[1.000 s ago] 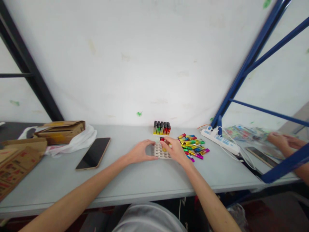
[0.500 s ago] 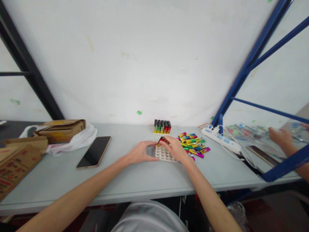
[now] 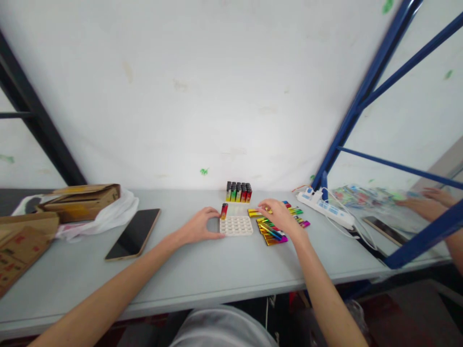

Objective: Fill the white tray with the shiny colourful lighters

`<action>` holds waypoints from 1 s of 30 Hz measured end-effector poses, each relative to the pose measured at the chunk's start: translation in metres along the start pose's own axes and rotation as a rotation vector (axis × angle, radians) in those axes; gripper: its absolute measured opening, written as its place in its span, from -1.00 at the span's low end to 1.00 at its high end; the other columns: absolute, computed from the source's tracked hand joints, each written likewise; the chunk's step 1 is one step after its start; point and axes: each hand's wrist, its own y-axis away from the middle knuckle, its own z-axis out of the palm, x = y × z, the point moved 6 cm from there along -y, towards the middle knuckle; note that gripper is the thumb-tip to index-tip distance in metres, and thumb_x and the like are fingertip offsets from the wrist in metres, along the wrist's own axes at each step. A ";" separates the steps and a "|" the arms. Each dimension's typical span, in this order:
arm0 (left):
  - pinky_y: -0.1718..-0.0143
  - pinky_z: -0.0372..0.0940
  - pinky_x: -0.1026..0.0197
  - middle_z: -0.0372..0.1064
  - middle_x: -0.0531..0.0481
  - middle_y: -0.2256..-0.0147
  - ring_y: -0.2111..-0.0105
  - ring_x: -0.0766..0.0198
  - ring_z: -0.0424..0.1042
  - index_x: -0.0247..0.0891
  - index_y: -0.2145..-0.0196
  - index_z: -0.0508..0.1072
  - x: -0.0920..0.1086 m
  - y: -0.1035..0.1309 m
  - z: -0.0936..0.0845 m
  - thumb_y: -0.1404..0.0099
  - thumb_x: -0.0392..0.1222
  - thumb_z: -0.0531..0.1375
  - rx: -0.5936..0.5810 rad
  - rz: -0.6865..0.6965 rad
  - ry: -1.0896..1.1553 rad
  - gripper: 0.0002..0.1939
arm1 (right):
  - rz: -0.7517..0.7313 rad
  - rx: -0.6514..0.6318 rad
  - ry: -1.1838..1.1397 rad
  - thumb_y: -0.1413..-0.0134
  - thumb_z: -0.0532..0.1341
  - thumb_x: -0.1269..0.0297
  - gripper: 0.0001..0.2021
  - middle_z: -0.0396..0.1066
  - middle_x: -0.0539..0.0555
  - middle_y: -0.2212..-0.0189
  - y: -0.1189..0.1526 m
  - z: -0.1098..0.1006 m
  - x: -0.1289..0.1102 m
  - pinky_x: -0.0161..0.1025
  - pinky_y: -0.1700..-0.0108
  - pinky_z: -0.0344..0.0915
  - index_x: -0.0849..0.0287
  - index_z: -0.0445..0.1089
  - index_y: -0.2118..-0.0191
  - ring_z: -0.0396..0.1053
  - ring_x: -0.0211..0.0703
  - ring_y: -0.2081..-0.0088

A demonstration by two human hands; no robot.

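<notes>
A white tray with rows of round holes (image 3: 237, 225) lies on the grey table. One red and yellow lighter (image 3: 224, 211) stands upright in its back left corner. My left hand (image 3: 203, 225) grips the tray's left side, thumb at the front corner and fingers at the back. My right hand (image 3: 278, 214) is over the pile of shiny coloured lighters (image 3: 271, 232) right of the tray, its fingers curled; what they hold, if anything, is too small to tell. Behind the tray, a block of upright lighters with black tops (image 3: 238, 193) stands near the wall.
A dark phone (image 3: 133, 233) lies at the left, beside cardboard boxes (image 3: 85, 202) and a white plastic bag (image 3: 125, 205). A white power strip (image 3: 325, 209) sits at the right by a blue frame (image 3: 336, 144). Beyond it are another person's hands (image 3: 427, 205).
My right hand has moved right, from the tray to the pile. The red and yellow lighter now stands free in the tray's corner. The view has shifted slightly.
</notes>
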 end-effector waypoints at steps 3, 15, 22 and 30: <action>-0.27 0.27 -0.07 0.41 -0.20 -0.09 -0.11 -0.11 0.44 -0.24 -0.06 0.54 -0.005 0.000 0.000 -0.11 0.28 0.40 -0.007 -0.019 -0.018 -0.31 | 0.039 -0.111 0.115 -0.28 0.31 0.29 -0.82 0.56 0.24 0.05 0.004 0.010 0.014 -0.05 -0.15 0.29 0.21 0.56 0.07 0.47 0.09 -0.03; -0.26 0.29 -0.05 0.42 -0.16 -0.08 -0.10 -0.09 0.45 -0.21 -0.06 0.53 -0.002 0.000 0.002 -0.14 0.30 0.37 0.006 -0.022 -0.020 -0.32 | 0.189 -0.360 -0.009 -0.14 0.37 0.28 -0.84 0.58 0.12 0.23 0.019 -0.011 0.007 -0.21 0.14 0.33 0.19 0.50 0.18 0.51 -0.06 0.20; -0.25 0.30 -0.04 0.42 -0.16 -0.07 -0.09 -0.08 0.46 -0.21 -0.04 0.53 -0.002 0.000 0.003 -0.13 0.30 0.38 0.014 -0.035 -0.021 -0.33 | 0.322 -0.547 0.024 0.02 0.41 0.41 -0.78 0.58 0.09 0.32 0.027 -0.003 0.009 -0.26 0.32 0.24 0.20 0.51 0.19 0.49 -0.06 0.29; -0.23 0.34 -0.04 0.45 -0.15 -0.04 -0.07 -0.09 0.49 -0.19 -0.01 0.55 0.001 0.000 0.001 -0.12 0.27 0.40 0.038 -0.030 -0.027 -0.36 | 0.100 -0.328 -0.177 -0.32 0.22 0.09 -0.68 0.58 0.11 0.22 0.014 -0.015 -0.012 -0.23 0.19 0.29 0.17 0.51 -0.04 0.49 -0.09 0.30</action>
